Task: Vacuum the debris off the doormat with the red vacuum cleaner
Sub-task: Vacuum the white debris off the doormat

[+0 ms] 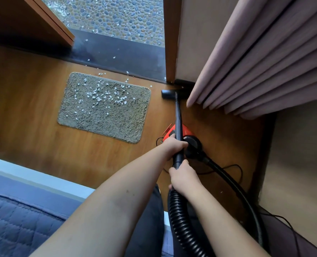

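Both the left hand point(174, 146) and right hand point(181, 176) grip the wand point(178, 123), pointing away, right of the doormat point(105, 108).

Bare wood floor point(154, 112) lies open between nozzle point(167, 94) and doormat point(105, 106); curtain point(256, 71) crowds the right.

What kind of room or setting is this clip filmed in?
Probably a bedroom beside an open outside door: a quilted blue bed at the lower left, long pink curtains on the right, and a doormat before a threshold onto pebble paving.
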The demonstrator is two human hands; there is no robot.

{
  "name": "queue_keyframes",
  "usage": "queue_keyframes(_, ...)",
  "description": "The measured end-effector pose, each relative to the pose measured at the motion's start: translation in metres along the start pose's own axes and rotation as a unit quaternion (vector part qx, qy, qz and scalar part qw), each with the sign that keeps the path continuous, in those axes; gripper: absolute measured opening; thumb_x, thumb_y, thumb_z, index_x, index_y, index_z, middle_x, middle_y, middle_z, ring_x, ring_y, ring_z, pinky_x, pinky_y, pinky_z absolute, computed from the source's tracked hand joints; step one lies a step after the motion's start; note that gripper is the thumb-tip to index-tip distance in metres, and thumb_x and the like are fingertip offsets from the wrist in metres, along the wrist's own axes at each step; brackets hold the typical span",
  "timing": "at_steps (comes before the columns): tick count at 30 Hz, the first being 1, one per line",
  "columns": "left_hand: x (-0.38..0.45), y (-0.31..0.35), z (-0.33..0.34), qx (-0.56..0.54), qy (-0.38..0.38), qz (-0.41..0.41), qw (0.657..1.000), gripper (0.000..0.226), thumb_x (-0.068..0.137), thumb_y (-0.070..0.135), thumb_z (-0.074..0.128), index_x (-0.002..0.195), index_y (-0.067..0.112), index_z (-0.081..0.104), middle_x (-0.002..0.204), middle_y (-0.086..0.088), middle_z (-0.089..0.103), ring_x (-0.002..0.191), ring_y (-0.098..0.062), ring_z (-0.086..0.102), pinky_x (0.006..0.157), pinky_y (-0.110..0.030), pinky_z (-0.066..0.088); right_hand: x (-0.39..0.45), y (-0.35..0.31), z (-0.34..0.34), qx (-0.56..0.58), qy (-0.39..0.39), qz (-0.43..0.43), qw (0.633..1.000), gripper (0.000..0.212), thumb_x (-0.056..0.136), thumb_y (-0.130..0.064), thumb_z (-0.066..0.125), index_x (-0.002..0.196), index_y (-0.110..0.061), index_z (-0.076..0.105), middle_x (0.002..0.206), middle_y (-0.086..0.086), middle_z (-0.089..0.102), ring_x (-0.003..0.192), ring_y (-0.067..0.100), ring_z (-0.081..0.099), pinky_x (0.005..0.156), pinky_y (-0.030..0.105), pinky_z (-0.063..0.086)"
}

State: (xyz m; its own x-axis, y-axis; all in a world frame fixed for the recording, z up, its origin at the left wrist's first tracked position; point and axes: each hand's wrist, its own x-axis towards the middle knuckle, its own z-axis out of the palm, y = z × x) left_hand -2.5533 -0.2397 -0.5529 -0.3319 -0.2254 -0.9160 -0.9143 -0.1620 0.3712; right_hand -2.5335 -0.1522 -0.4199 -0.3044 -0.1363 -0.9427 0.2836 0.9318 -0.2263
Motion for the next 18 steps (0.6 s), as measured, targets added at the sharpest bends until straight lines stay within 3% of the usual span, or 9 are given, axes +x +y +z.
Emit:
queue_keyframes(3, 0.014, 0.011, 0.000, 0.051, 0.007, 0.012, 0.999, 0.087, 0.056, 0.039, 0.066, 0.137, 0.016, 0.046, 0.114, -0.015, 0.066, 0.092, -0.032, 0.069, 0.074, -0.040, 0.061, 0.011, -0.009, -0.002, 0.042, 0.016, 0.008, 0.999, 0.033, 0.094, -0.021, 0.043, 0.123, -0.007, 0.039, 0.111, 0.018, 0.067, 0.089, 0.032, 0.072, 0.085, 0.044, 0.058)
queue_keyframes(6, 0.022, 0.021, -0.004, 0.059, 0.009, 0.022, 0.998, 0.073, 0.061, 0.032, 0.072, 0.129, 0.017, 0.051, 0.107, -0.013, 0.066, 0.089, -0.029, 0.069, 0.077, -0.041, 0.062, 0.020, -0.015, -0.005, 0.064, 0.025, 0.009, 0.998, 0.033, 0.094, -0.023, 0.043, 0.123, -0.008, 0.040, 0.103, 0.013, 0.069, 0.091, 0.031, 0.071, 0.089, 0.044, 0.056)
queue_keyframes(10, 0.024, 0.027, -0.011, 0.061, 0.006, 0.019, 0.998, 0.064, 0.066, 0.025, 0.074, 0.125, 0.016, 0.051, 0.103, -0.014, 0.065, 0.085, -0.030, 0.070, 0.072, -0.042, 0.062, 0.026, -0.021, -0.004, 0.051, 0.031, 0.002, 0.998, 0.043, 0.092, -0.027, 0.045, 0.130, -0.008, 0.041, 0.117, 0.016, 0.066, 0.101, 0.034, 0.066, 0.092, 0.041, 0.053)
queue_keyframes(15, 0.020, 0.020, -0.012, 0.039, 0.004, 0.017, 0.999, 0.074, 0.063, 0.032, 0.075, 0.129, 0.014, 0.049, 0.108, -0.016, 0.066, 0.088, -0.030, 0.070, 0.073, -0.043, 0.062, 0.017, -0.019, -0.004, 0.067, 0.007, 0.003, 0.998, 0.036, 0.095, -0.022, 0.044, 0.127, -0.008, 0.038, 0.103, 0.015, 0.070, 0.079, 0.027, 0.072, 0.069, 0.032, 0.056)
queue_keyframes(18, 0.011, 0.010, -0.017, 0.011, 0.022, 0.015, 1.000, 0.068, 0.061, 0.033, 0.073, 0.124, 0.016, 0.053, 0.108, -0.014, 0.067, 0.089, -0.029, 0.070, 0.072, -0.040, 0.062, 0.005, -0.021, -0.003, 0.046, -0.004, -0.007, 0.999, 0.030, 0.094, -0.020, 0.045, 0.121, -0.008, 0.039, 0.100, 0.015, 0.070, 0.077, 0.027, 0.073, 0.074, 0.036, 0.060)
